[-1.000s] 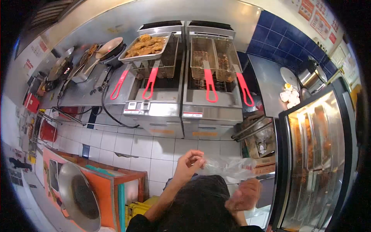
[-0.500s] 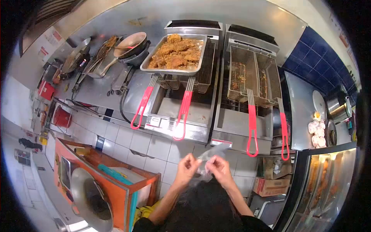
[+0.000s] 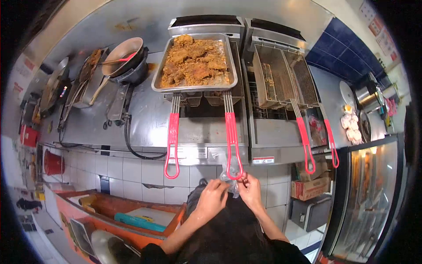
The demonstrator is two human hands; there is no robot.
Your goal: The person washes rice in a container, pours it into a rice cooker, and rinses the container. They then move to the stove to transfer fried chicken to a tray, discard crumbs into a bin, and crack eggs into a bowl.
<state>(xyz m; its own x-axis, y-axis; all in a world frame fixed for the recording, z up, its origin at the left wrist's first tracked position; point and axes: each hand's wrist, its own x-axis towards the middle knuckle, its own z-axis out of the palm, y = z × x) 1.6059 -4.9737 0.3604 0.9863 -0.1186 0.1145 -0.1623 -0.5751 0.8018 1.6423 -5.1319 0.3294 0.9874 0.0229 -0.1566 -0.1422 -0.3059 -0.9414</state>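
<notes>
My left hand point(image 3: 212, 199) is closed, its fingertips pinching one side of a crumpled piece of thin clear plastic point(image 3: 234, 190). On the other side my right hand point(image 3: 249, 190) grips the same plastic between thumb and fingers. Part of the plastic hangs down between both hands, and whether it is a bag or a glove I cannot tell. Just above my fingers is the looped end of a red basket handle point(image 3: 233, 145). Beyond it a metal tray point(image 3: 154, 85) of breaded fried chicken point(image 3: 195, 64) rests over a fryer.
A second fryer with wire baskets point(image 3: 276, 79) stands to the right, its red handles jutting toward me. A glass display cabinet point(image 3: 365, 198) is at the far right. On the left counter sit pans point(image 3: 123, 55). An orange wooden cabinet point(image 3: 70, 220) stands lower left, with a cardboard box point(image 3: 311, 188) at lower right.
My view has shifted, and the fryers and tray now appear nearer and further left. Both hands stay on the clear plastic, which is now bunched lower between them, close to the red handle.
</notes>
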